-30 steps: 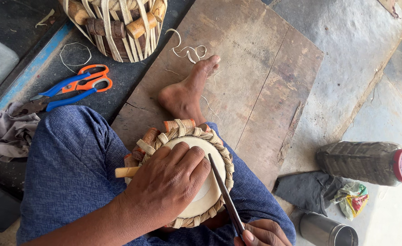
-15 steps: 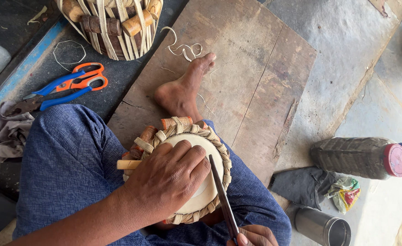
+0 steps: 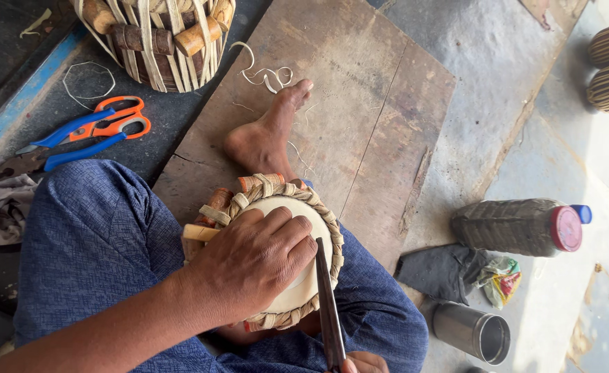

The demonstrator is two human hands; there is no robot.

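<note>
While I watch from afar, right hand (image 3: 361, 362) barely in frame, seemingly gripping a dark blade (image 3: 328, 304), left hand (image 3: 253, 262) spread flat on small drum (image 3: 292, 242) in lap, scissors (image 3: 87, 131) beyond.

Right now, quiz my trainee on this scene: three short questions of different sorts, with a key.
1. True or false: the left hand lies flat on the drum head.
2. What lies nearest the scissors? A) pliers B) steel cup C) bottle
3. Fill in: the right hand holds a thin ____ against the drum's rim.

Key: 1 true; 2 A; 3 rod.
</note>
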